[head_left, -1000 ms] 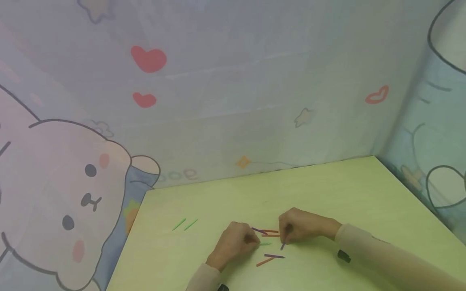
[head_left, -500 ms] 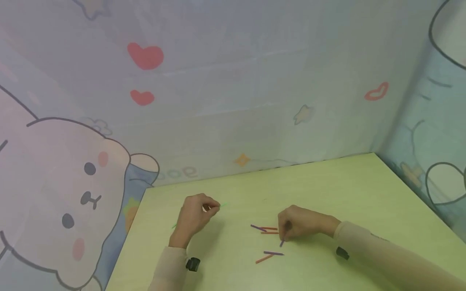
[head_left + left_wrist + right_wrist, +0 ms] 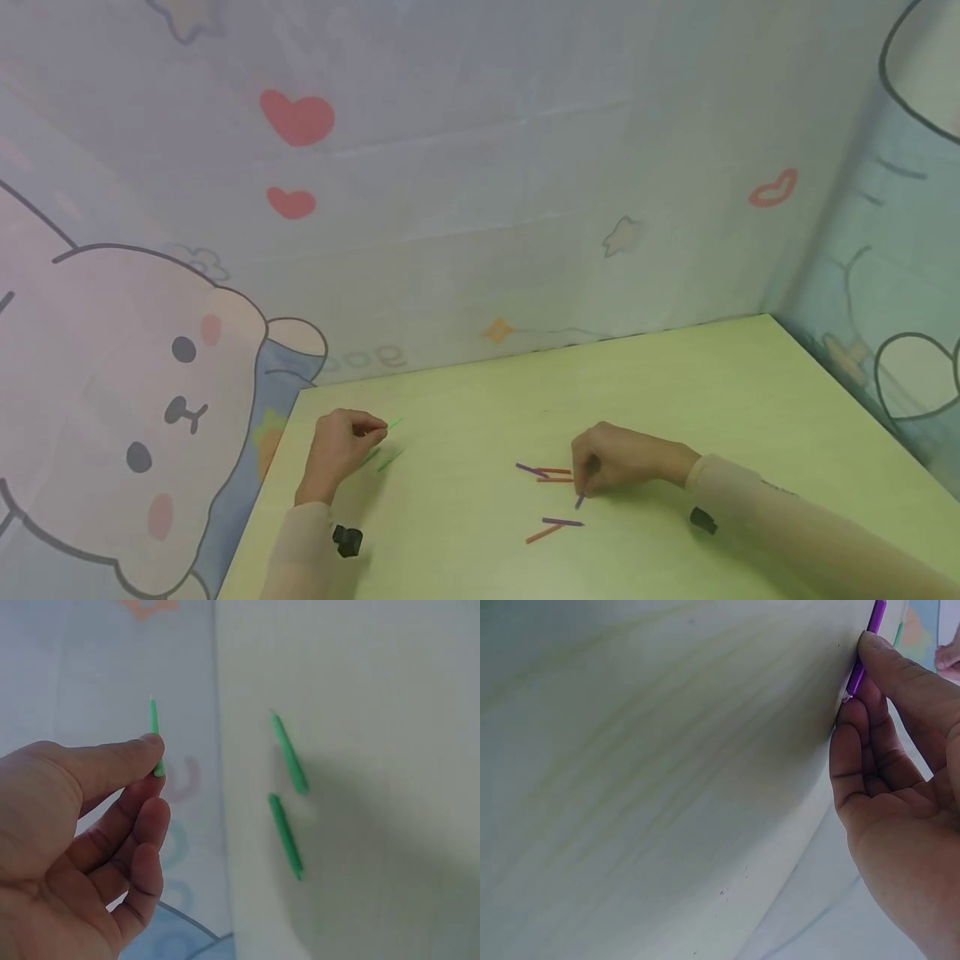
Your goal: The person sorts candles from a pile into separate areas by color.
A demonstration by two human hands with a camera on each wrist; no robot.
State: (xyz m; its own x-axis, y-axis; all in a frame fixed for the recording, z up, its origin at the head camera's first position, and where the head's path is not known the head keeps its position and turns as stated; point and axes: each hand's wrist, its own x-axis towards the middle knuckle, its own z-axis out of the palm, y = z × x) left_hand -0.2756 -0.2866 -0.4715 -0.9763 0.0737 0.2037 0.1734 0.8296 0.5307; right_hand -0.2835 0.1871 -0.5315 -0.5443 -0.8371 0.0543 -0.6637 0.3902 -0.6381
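My left hand (image 3: 337, 454) pinches a slim green candle (image 3: 154, 716) between thumb and fingertips, raised above the table's left part. Just under it, two more green candles lie on the table, one lighter candle (image 3: 289, 754) and one darker candle (image 3: 285, 836). At the table's middle my right hand (image 3: 622, 458) pinches a purple candle (image 3: 876, 619), whose pale wick end pokes out by the fingertips. Left of the right hand lie a purple candle (image 3: 529, 469) and two red candles, one nearer red candle (image 3: 555, 480) clearly visible.
Below the right hand a purple candle (image 3: 562, 522) touches or nearly touches an orange-red candle (image 3: 543, 534). The pale yellow-green table (image 3: 675, 375) ends at a cartoon-printed cloth (image 3: 450, 167) behind it and at both sides.
My left hand has carried the green candle from the middle group leftward, first up and over, to above the other two green candles. The right hand stays put with its purple candle.
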